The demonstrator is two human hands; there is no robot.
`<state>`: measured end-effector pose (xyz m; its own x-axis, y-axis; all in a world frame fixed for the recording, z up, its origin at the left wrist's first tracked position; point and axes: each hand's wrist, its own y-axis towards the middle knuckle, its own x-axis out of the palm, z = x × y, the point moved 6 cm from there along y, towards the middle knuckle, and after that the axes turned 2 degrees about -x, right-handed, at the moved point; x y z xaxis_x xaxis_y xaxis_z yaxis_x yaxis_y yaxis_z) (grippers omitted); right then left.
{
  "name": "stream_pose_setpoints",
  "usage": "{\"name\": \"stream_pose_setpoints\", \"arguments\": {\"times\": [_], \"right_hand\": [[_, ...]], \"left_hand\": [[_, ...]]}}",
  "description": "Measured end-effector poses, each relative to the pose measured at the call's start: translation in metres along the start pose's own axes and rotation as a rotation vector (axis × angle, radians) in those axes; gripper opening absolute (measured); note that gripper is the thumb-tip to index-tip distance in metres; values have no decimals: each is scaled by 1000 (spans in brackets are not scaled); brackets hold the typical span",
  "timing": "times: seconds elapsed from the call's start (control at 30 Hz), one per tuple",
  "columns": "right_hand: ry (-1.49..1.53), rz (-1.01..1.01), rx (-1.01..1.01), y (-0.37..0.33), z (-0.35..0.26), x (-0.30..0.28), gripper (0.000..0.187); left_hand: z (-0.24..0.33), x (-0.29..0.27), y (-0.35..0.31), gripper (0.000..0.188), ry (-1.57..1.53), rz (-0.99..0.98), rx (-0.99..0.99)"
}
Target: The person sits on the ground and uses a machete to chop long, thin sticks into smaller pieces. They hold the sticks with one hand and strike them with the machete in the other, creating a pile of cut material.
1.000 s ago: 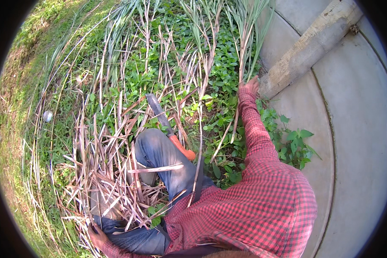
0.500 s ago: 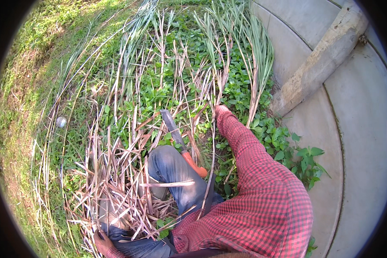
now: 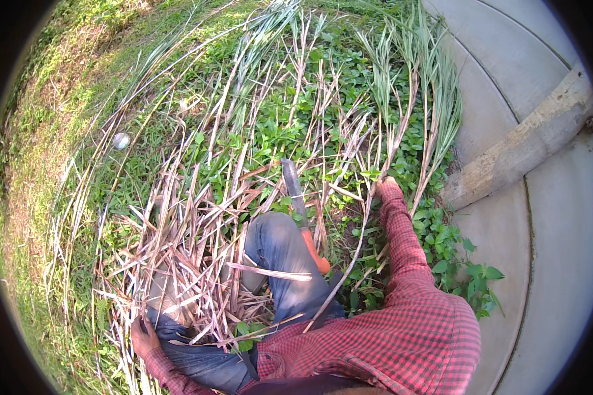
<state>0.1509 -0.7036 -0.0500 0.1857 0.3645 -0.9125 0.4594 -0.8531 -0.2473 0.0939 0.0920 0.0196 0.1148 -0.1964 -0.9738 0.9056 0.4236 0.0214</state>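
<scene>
Head view, sole view available. The right hand (image 3: 385, 184), at the end of a red-and-black checked sleeve (image 3: 405, 247), is at a long, thin, pale-brown plant stalk (image 3: 357, 253). Its fingers are small and partly hidden, but appear curled closed around the stalk. The stalk slants from the wearer's lap up to that hand and appears to continue beyond it toward narrow green leaves.

The left hand (image 3: 145, 338) is low at left, beside the bent leg in faded blue trousers (image 3: 207, 367), at the edge of a loose heap of dry, tan, ribbon-like leaf strips (image 3: 197, 263). Its fingers look partly bent; whether they grip anything cannot be determined.

A machete with a grey metal blade (image 3: 292, 184) and orange handle (image 3: 316, 257) lies just beyond the raised knee, touched by neither hand.

Progress, as judged: partial. A considerable quantity of dry strips lies loose across the legs and ground. Several long stalks with grey-green leafy ends (image 3: 438, 99) lie beyond the right hand, apparently not yet dealt with; the held stalk appears unfinished. To the right, a pale, rough cylindrical post (image 3: 524, 151) rests on a smooth grey slab (image 3: 560, 243).
</scene>
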Motion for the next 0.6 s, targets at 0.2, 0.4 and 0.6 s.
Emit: {"name": "stream_pose_setpoints", "arguments": {"times": [0.2,0.4,0.6], "right_hand": [[188,-141,-760,-87,-148,20,29],[954,-735,-732,-160,-349,152,21],[582,-649,-550,-80,-452,330,26]], "left_hand": [[4,5,5,27,122,-2,24],[-1,-3,2,25,133,67,68],[11,2,8,27,119,6,-12]]}}
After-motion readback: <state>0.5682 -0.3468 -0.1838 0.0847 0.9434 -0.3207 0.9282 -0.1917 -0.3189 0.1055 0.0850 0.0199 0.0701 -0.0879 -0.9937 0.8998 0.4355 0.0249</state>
